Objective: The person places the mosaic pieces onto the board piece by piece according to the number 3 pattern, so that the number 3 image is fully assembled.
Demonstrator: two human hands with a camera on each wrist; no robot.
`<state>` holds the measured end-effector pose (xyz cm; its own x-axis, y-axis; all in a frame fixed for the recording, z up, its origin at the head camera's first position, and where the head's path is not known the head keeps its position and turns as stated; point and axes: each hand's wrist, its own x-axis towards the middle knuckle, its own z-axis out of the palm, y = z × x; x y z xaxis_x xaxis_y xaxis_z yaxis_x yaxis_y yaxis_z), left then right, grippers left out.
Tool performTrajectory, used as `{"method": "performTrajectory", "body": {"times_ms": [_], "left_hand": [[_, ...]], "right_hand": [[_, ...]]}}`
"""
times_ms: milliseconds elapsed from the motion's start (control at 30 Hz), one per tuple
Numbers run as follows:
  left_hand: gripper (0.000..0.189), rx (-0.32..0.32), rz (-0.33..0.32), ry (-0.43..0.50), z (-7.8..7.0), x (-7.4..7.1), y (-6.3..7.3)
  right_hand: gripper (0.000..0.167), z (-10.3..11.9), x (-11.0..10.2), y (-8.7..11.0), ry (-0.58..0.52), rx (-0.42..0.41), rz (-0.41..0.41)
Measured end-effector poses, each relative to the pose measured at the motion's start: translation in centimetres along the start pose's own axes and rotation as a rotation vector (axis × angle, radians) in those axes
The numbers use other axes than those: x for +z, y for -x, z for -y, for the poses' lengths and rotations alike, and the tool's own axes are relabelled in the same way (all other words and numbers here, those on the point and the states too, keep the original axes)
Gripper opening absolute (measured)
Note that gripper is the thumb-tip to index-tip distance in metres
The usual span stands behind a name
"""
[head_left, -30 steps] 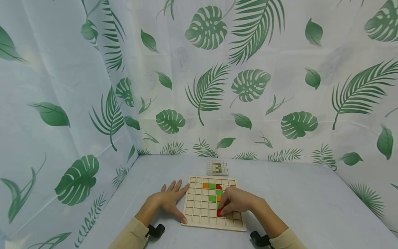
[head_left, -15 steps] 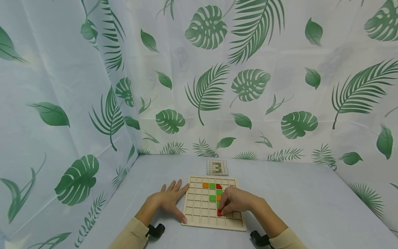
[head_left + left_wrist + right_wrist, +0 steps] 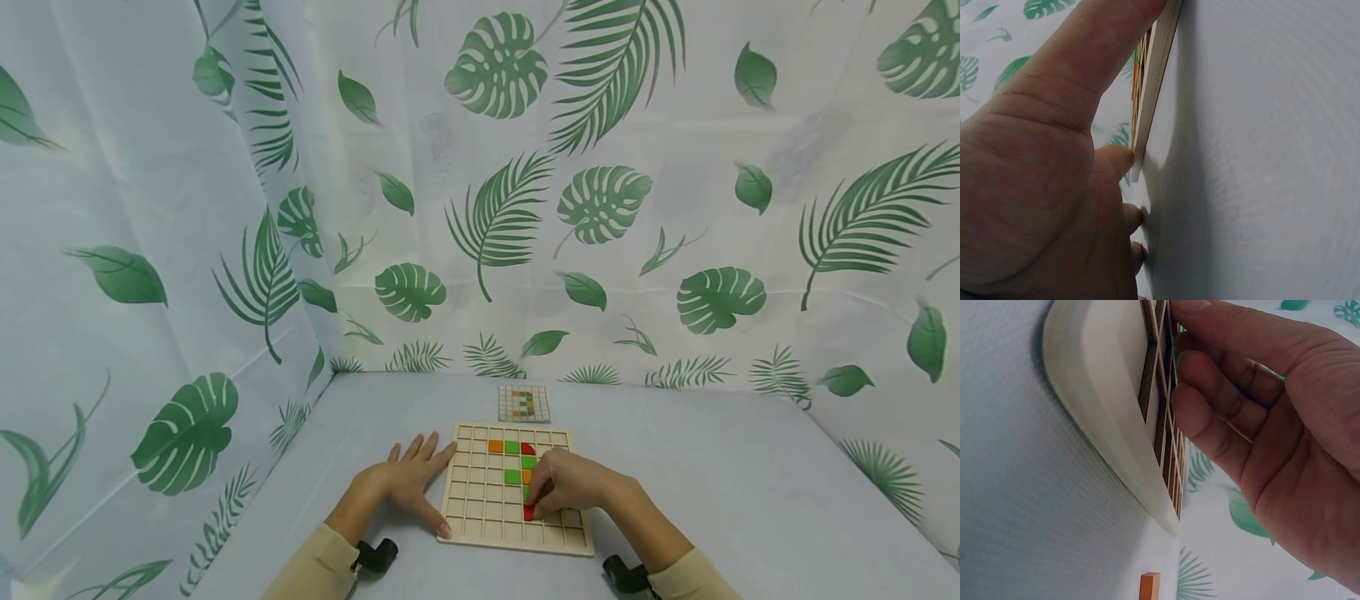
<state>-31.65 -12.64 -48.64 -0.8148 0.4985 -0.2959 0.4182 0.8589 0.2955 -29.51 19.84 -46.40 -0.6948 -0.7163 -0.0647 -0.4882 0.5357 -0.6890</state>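
Observation:
A pale wooden grid board (image 3: 480,508) lies on the white table. My left hand (image 3: 408,479) has its fingers spread, with the thumb and index fingertip touching the board's left edge; the left wrist view shows the thumb along that edge. My right hand (image 3: 577,483) pinches a red tile (image 3: 529,513) between thumb and fingers, low in the grid. Farther up sit an orange tile (image 3: 496,447), a green tile (image 3: 512,447) and a red tile with a rounded corner (image 3: 528,449). More green and orange tiles fill cells between, partly covered by the right hand.
Behind the board lies a small card (image 3: 524,404) printed with a coloured grid pattern. An orange block (image 3: 1149,586) rests on the table in the right wrist view. Leaf-printed curtains (image 3: 480,208) stand at the back and left of the table.

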Motion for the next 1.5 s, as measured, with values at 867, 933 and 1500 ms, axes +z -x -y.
{"method": "performTrajectory", "body": {"times_ms": [867, 933, 1500], "left_hand": [[0.137, 0.002, 0.002, 0.000, 0.1, 0.1, 0.0], [0.137, 0.004, 0.001, -0.003, 0.1, 0.1, 0.0], [0.136, 0.017, 0.002, 0.007, 0.1, -0.1, 0.2]], "right_hand": [[0.037, -3.0, -4.9, 3.8, -0.051, 0.051, -0.286], [0.037, -3.3, -5.2, 4.2, -0.042, 0.068, -0.301], [0.042, -5.4, -7.2, 7.2, -0.115, 0.131, -0.319]]}}
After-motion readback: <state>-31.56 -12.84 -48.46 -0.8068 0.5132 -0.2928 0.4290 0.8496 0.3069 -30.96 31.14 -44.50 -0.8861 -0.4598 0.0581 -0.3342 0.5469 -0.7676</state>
